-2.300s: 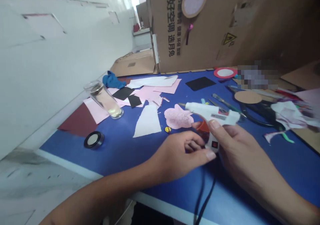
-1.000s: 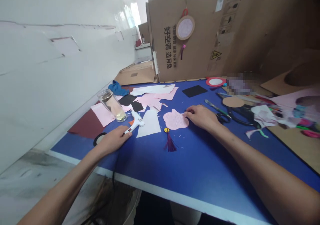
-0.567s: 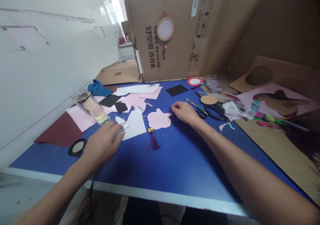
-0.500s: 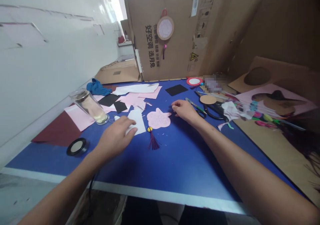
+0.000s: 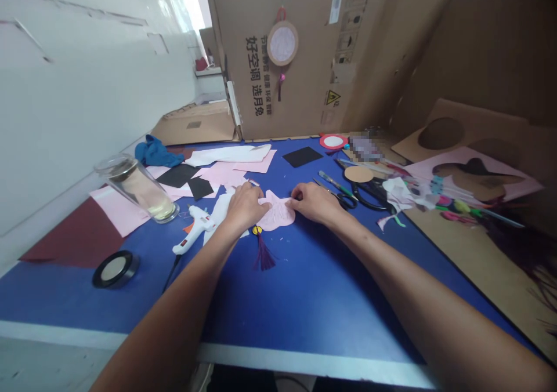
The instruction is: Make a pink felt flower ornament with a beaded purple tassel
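A pink paper cutout (image 5: 275, 211) with a wavy outline lies on the blue tabletop (image 5: 278, 305) between my hands. My left hand (image 5: 246, 207) pinches its left edge, thumb on top. At its right edge my right hand (image 5: 314, 202) has thumb and fingers closed on the paper. From the cutout's lower left a yellow bell (image 5: 257, 229) and a dark purple tassel (image 5: 263, 255) spread onto the table. Beside my left wrist rests a white glue gun (image 5: 194, 229), partly over white paper (image 5: 220, 209).
At left stand a glass jar of liquid (image 5: 150, 192) and a black tape roll (image 5: 114, 269). Paper sheets (image 5: 226, 174) and a blue cloth (image 5: 157, 151) lie behind. Scissors (image 5: 346, 199) and a craft knife (image 5: 331, 180) are right of my right hand. A cardboard box (image 5: 313, 102) walls the back.
My left hand has moved right from over the white paper to the pink cutout, uncovering the glue gun. My right hand has closed on the cutout's right edge. The view has shifted slightly.
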The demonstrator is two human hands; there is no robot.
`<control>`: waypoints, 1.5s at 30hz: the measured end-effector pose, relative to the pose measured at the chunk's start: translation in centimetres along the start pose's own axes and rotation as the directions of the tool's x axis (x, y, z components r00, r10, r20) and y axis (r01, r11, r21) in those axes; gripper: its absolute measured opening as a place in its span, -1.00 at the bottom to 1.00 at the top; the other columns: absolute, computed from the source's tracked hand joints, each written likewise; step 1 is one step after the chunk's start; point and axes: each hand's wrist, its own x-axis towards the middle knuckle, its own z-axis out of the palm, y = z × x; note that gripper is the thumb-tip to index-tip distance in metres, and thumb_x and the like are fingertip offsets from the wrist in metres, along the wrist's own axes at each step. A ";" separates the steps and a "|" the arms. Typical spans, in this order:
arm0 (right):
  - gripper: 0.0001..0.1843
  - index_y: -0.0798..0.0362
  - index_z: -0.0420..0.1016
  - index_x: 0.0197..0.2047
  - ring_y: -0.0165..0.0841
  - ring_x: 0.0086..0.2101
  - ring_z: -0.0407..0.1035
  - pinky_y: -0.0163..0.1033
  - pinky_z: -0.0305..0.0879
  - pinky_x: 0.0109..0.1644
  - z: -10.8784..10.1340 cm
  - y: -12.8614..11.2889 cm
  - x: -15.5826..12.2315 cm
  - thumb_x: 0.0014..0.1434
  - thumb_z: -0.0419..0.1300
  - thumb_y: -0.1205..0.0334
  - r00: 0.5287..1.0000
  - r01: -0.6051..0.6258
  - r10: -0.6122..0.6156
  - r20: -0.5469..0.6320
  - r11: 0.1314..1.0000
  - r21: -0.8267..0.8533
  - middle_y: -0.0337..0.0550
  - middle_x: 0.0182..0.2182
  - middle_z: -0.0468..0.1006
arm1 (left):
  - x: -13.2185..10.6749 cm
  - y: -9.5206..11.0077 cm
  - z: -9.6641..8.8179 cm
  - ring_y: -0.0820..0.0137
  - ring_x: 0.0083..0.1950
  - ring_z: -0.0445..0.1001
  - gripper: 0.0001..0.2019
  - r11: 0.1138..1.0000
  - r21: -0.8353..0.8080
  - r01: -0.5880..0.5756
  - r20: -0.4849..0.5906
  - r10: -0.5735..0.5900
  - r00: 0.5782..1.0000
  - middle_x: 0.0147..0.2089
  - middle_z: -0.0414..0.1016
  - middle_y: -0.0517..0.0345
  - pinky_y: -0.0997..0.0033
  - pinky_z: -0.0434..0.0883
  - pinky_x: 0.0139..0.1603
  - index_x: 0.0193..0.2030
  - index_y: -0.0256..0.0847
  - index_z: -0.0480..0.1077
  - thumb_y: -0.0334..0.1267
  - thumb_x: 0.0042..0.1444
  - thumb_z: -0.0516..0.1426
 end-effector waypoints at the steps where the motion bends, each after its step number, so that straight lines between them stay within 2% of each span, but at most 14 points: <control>1: -0.86 -0.05 0.69 -0.27 -0.06 -0.12 0.59 -0.09 0.36 -0.09 0.0 -0.1 -0.1 0.20 0.46 0.10 1.000 -0.002 0.002 0.004 1.000 -0.017 0.00 -0.15 0.75 | 0.0 0.0 0.0 0.05 -0.02 0.47 -0.81 0.998 -0.059 0.008 -0.008 -0.008 1.000 -0.17 0.51 -0.05 0.08 0.39 0.05 -0.37 -0.11 0.45 -0.27 0.00 0.40; 4: -0.81 -0.04 0.65 -0.27 -0.13 -0.20 0.57 -0.13 0.32 -0.15 -0.3 -0.2 -0.5 0.25 0.43 0.03 1.000 -0.002 0.002 0.008 1.000 -0.031 -0.04 -0.20 0.74 | 0.0 0.3 -0.1 0.24 -0.27 0.41 -0.77 0.970 -0.243 0.032 0.016 -0.029 0.999 -0.37 0.46 0.12 0.21 0.31 -0.18 -0.46 -0.10 0.35 -0.42 -0.04 0.34; 7: -0.78 -0.01 0.64 -0.09 -0.19 -0.17 0.57 -0.16 0.36 -0.11 -0.6 0.3 -1.0 0.33 0.36 0.03 0.999 0.015 -0.013 -0.029 0.997 0.070 -0.07 -0.15 0.75 | -0.2 0.6 -0.3 0.37 -0.42 0.33 -0.80 0.900 -0.430 0.072 0.060 -0.051 0.997 -0.48 0.40 0.23 0.31 0.22 -0.34 -0.45 -0.11 0.36 -0.42 0.04 0.29; 9: -0.64 0.06 0.61 0.07 -0.20 -0.13 0.59 -0.16 0.40 -0.07 -0.7 0.7 -1.4 0.33 0.37 0.02 0.998 0.009 0.006 -0.057 0.968 0.251 -0.03 -0.10 0.75 | -0.3 0.8 -0.5 0.41 -0.45 0.31 -0.81 0.782 -0.614 0.108 0.059 -0.091 0.994 -0.48 0.39 0.25 0.37 0.20 -0.38 -0.42 -0.12 0.36 -0.38 0.05 0.31; 11: -0.51 0.10 0.57 0.17 -0.19 -0.13 0.61 -0.15 0.44 -0.08 -0.7 0.9 -1.8 0.30 0.41 0.00 0.999 -0.037 0.049 -0.013 0.883 0.468 0.00 -0.10 0.76 | -0.4 1.0 -0.8 0.44 -0.45 0.30 -0.79 0.646 -0.753 0.125 0.039 -0.146 0.989 -0.48 0.37 0.27 0.40 0.18 -0.39 -0.41 -0.14 0.36 -0.35 0.03 0.34; 13: -0.46 0.08 0.57 0.19 -0.19 -0.15 0.63 -0.16 0.47 -0.12 -0.7 0.8 -2.2 0.24 0.46 0.01 0.993 -0.110 0.064 0.096 0.770 0.628 0.01 -0.11 0.77 | -0.3 1.1 -1.0 0.46 -0.44 0.29 -0.77 0.568 -0.814 0.124 0.019 -0.188 0.982 -0.49 0.36 0.27 0.41 0.17 -0.38 -0.42 -0.15 0.36 -0.36 0.01 0.36; 15: -0.45 0.04 0.59 0.17 -0.22 -0.17 0.63 -0.19 0.47 -0.15 -0.6 0.5 -2.6 0.17 0.52 0.07 0.985 -0.151 0.037 0.171 0.680 0.718 -0.03 -0.13 0.79 | -0.2 1.2 -1.1 0.47 -0.43 0.29 -0.77 0.504 -0.854 0.131 0.017 -0.226 0.974 -0.49 0.35 0.27 0.41 0.18 -0.37 -0.42 -0.16 0.36 -0.38 0.01 0.37; 17: -0.45 0.01 0.60 0.13 -0.26 -0.21 0.62 -0.21 0.45 -0.17 -0.5 0.0 -2.9 0.09 0.56 0.13 0.981 -0.154 0.011 0.193 0.644 0.749 -0.09 -0.19 0.79 | 0.0 1.2 -1.2 0.47 -0.43 0.29 -0.76 0.441 -0.885 0.148 0.030 -0.264 0.964 -0.48 0.36 0.26 0.41 0.19 -0.36 -0.42 -0.17 0.37 -0.39 0.01 0.38; 20: -0.48 0.01 0.62 0.07 -0.29 -0.27 0.60 -0.23 0.43 -0.20 -0.2 -0.4 -3.2 0.05 0.58 0.15 0.983 -0.146 0.006 0.184 0.635 0.759 -0.19 -0.31 0.75 | 0.1 1.0 -1.2 0.45 -0.41 0.33 -0.76 0.365 -0.917 0.160 0.050 -0.292 0.955 -0.47 0.38 0.25 0.41 0.24 -0.35 -0.40 -0.17 0.37 -0.37 0.01 0.39; 26: -0.52 0.03 0.61 -0.10 -0.35 -0.40 0.49 -0.23 0.39 -0.25 0.4 -0.4 -3.1 -0.09 0.60 0.15 0.992 -0.101 -0.003 0.125 0.566 0.818 -0.30 -0.47 0.64 | 0.0 1.4 -1.1 0.46 -0.40 0.37 -0.74 0.316 -0.935 0.159 0.064 -0.293 0.954 -0.45 0.41 0.26 0.43 0.31 -0.34 -0.36 -0.18 0.39 -0.37 0.00 0.42; 28: -0.51 0.03 0.61 -0.12 -0.37 -0.43 0.46 -0.22 0.39 -0.24 0.5 -0.3 -3.0 -0.12 0.60 0.15 0.995 -0.088 0.000 0.104 0.546 0.833 -0.34 -0.49 0.61 | -0.2 1.8 -1.3 0.45 -0.37 0.44 -0.72 0.271 -0.945 0.181 0.095 -0.303 0.948 -0.40 0.47 0.24 0.42 0.37 -0.31 -0.29 -0.18 0.40 -0.36 0.01 0.45; 32: -0.50 0.02 0.61 -0.10 -0.38 -0.43 0.44 -0.20 0.38 -0.22 0.3 -0.2 -2.7 -0.13 0.59 0.16 0.999 -0.046 0.017 0.044 0.509 0.859 -0.35 -0.47 0.61 | -0.8 2.9 -1.5 0.40 -0.30 0.57 -0.76 0.185 -0.927 0.325 0.268 -0.278 0.923 -0.26 0.64 0.09 0.39 0.47 -0.28 -0.16 -0.21 0.48 -0.35 0.13 0.44; 36: -0.50 0.01 0.62 -0.11 -0.36 -0.40 0.44 -0.18 0.37 -0.19 0.3 0.1 -2.4 -0.14 0.59 0.16 1.000 -0.021 0.025 0.010 0.480 0.877 -0.32 -0.45 0.61 | -1.4 3.7 -1.1 0.48 -0.42 0.51 -0.89 0.208 -0.874 0.438 0.395 -0.220 0.892 -0.35 0.64 0.06 0.45 0.46 -0.34 -0.16 -0.29 0.58 -0.44 0.20 0.39; 45: -0.53 -0.03 0.63 -0.12 -0.33 -0.38 0.42 -0.13 0.37 -0.18 0.8 0.4 -2.2 -0.12 0.62 0.14 0.999 -0.031 0.004 0.033 0.444 0.895 -0.31 -0.43 0.55 | -1.8 4.7 -0.6 0.50 -0.44 0.53 -0.90 0.231 -0.880 0.416 0.354 -0.267 0.896 -0.35 0.67 0.05 0.49 0.49 -0.36 -0.22 -0.30 0.63 -0.54 0.20 0.35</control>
